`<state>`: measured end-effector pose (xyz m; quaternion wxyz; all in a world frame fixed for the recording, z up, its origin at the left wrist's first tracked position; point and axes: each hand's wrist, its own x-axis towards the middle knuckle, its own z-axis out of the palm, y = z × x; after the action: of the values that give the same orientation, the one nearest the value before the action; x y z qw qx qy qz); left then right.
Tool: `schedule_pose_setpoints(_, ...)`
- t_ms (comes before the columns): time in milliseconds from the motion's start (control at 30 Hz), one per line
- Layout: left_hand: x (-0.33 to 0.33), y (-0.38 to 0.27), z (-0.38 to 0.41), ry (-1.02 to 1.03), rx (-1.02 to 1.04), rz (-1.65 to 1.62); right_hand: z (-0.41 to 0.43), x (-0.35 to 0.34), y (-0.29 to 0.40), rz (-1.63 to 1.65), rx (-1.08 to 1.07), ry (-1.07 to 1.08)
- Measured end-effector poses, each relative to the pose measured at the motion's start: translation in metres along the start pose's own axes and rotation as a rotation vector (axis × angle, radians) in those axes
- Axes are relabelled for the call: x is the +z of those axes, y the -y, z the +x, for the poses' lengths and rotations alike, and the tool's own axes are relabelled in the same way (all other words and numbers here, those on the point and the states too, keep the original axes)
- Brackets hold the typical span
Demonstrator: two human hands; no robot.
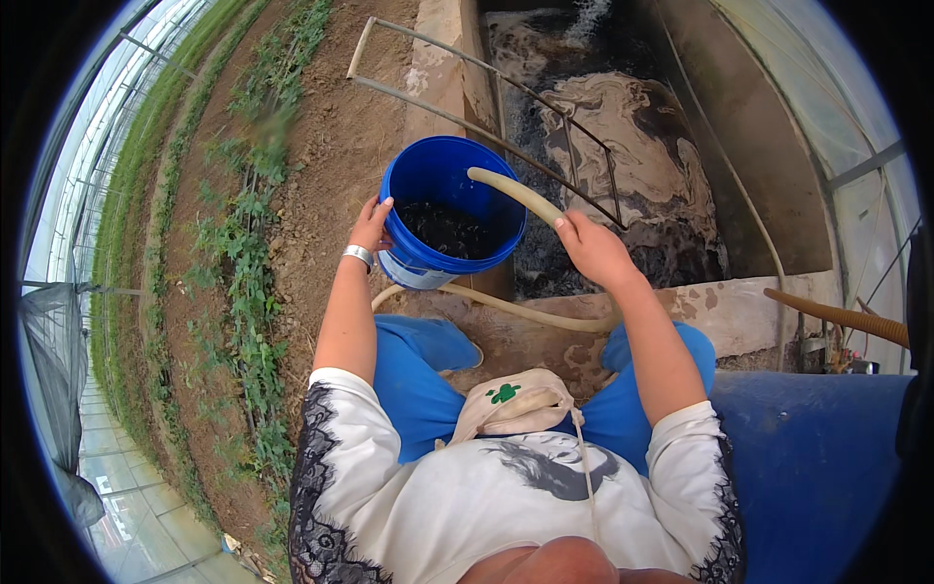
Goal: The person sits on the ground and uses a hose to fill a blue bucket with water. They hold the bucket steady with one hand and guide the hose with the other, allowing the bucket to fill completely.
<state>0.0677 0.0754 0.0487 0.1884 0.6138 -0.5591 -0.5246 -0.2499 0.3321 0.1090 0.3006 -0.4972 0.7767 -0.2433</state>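
My left hand grips the rim of a blue plastic bucket from its left side, thumb over the edge. Dark liquid lies in the bottom of the bucket, which is tilted towards me. My right hand is closed around a pale flexible hose. The hose's end points into the bucket over its right rim. Behind the bucket, more of the hose loops low across the ground in front of my knees. Whether liquid is coming from the hose end cannot be made out.
A concrete tank of dark, foamy liquid lies ahead on the right. A metal frame leans across its wall. Vine plants grow in soil at the left. A large blue container and a ribbed brown hose are at my right.
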Motion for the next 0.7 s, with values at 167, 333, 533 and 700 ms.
schedule_pose_setpoints(167, -0.016, 0.0, 0.001, -0.06, -0.059, -0.028, 0.012, -0.001, 0.019, -0.022, -0.023, 0.066)
schedule_pose_setpoints(333, -0.008, -0.006, 0.0, -0.057, -0.056, -0.007, 0.011, -0.005, 0.021, 0.062, -0.057, 0.019)
schedule_pose_setpoints(533, -0.001, -0.007, 0.001, -0.036, -0.049, 0.007, 0.007, -0.005, 0.018, 0.129, -0.084, -0.033)
schedule_pose_setpoints(700, 0.002, -0.007, -0.007, -0.012, -0.013, -0.008, 0.001, -0.004, 0.028, 0.112, -0.118, 0.032)
